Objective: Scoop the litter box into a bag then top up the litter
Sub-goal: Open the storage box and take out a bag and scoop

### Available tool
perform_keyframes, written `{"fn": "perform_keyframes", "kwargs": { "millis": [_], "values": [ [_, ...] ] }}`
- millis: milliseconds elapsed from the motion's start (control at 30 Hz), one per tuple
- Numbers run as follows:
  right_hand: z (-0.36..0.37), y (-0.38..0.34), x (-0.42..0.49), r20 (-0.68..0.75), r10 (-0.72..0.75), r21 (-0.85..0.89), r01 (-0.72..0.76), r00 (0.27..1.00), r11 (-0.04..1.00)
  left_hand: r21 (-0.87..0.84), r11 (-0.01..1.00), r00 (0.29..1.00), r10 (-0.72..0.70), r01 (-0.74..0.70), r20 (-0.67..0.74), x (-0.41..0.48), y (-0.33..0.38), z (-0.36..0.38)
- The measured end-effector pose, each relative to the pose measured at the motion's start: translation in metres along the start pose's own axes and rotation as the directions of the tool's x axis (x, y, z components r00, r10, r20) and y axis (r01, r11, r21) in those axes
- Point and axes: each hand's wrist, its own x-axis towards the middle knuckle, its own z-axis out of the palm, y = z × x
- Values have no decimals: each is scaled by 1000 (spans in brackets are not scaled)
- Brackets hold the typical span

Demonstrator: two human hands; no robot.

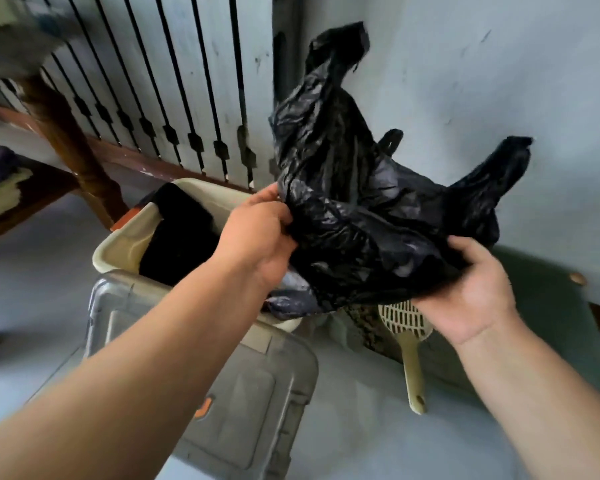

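A crumpled black plastic bag (368,209) is held up in front of the wall, its two handle loops sticking up. My left hand (257,237) pinches its left edge and my right hand (465,289) grips its lower right part from below. Under the bag stands a cream slotted litter scoop (409,327), handle down, next to a strip of dark granules. A cream tub (125,237) with something black inside sits behind my left forearm. Whether this tub is the litter box I cannot tell.
A grey lidded plastic bin (257,393) with an orange latch stands in front of the cream tub. A dark green object (548,306) lies against the wall at right. Behind are a railing of black bars (174,109) and a wooden post (73,147).
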Motion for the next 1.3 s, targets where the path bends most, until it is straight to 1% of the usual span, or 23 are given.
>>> {"fn": "perform_keyframes", "kwargs": {
  "millis": [67, 100, 167, 200, 267, 333, 433, 500, 567, 633, 700, 767, 867, 967, 1000, 1033, 1067, 1100, 1133, 1167, 1200, 1267, 1300],
  "values": [
    [-5, -2, -13, -76, 78, -198, -92, 994, 976, 7, 991, 991, -132, 132, -30, -6, -8, 5],
    [-10, -2, -20, -136, 101, -321, -140, 986, 937, 48, 982, 982, -183, 185, -42, -11, -11, 9],
    [-20, -1, -28, -253, 63, -542, -195, 965, 818, 215, 947, 971, -233, 239, -53, -20, -12, 12],
    [-23, -2, -33, -285, 28, -610, -203, 958, 766, 307, 920, 969, -244, 246, -43, -24, -13, 13],
    [-29, -8, -41, -286, 28, -636, -212, 958, 742, 447, 862, 970, -231, 238, -71, -29, -18, 13],
    [-34, -20, -50, -243, 62, -657, -211, 968, 724, 538, 820, 980, -169, 197, -102, -35, -20, 15],
    [-40, -38, -61, -172, 135, -779, -219, 976, 587, 644, 748, 986, -99, 160, -131, -43, -18, 26],
    [-43, -49, -66, -161, 216, -835, -250, 963, 491, 723, 684, 995, -55, 95, -78, -44, -19, 40],
    [-46, -57, -76, -141, 314, -872, -268, 939, 410, 811, 580, 997, -62, 79, -53, -46, -31, 56],
    [-44, -55, -73, -145, 370, -888, -286, 918, 360, 910, 411, 998, -53, 59, -40, -39, -42, 54],
    [-55, -57, -79, -181, 374, -878, -321, 910, 354, 974, 220, 994, -109, 48, -25, -42, -67, 55],
    [-73, -54, -79, -233, 331, -885, -340, 914, 317, 995, 93, 983, -185, 27, -9, -50, -87, 55],
    [-104, -52, -77, -305, 243, -876, -371, 921, 308, 997, -4, 961, -266, 72, -70, -61, -113, 53],
    [-126, -46, -77, -333, 270, -848, -412, 904, 334, 983, -25, 900, -399, 183, -178, -72, -130, 41],
    [-132, -44, -77, -345, 281, -821, -433, 896, 373, 980, -63, 874, -444, 190, -198, -78, -136, 37],
    [-136, -41, -78, -355, 304, -768, -461, 884, 445, 975, -125, 846, -484, 184, -222, -84, -144, 32],
    [-140, -39, -80, -354, 333, -681, -485, 874, 548, 966, -200, 829, -503, 164, -245, -91, -152, 26],
    [-142, -37, -82, -341, 367, -581, -501, 865, 641, 956, -251, 829, -494, 151, -261, -97, -160, 21],
    [-147, -34, -84, -315, 419, -488, -524, 851, 698, 950, -263, 833, -476, 169, -280, -103, -171, 13],
    [-150, -31, -86, -277, 465, -425, -541, 841, 725, 948, -239, 844, -447, 208, -298, -107, -179, 4],
    [-154, -27, -88, -241, 509, -387, -563, 826, 730, 944, -167, 844, -423, 283, -328, -110, -187, -8],
    [-162, -19, -92, -208, 569, -351, -604, 795, 715, 870, 91, 821, -391, 485, -417, -115, -194, -24],
    [-167, -14, -94, -214, 589, -347, -624, 779, 700, 804, 198, 798, -386, 561, -462, -118, -197, -32]
  ]
}}
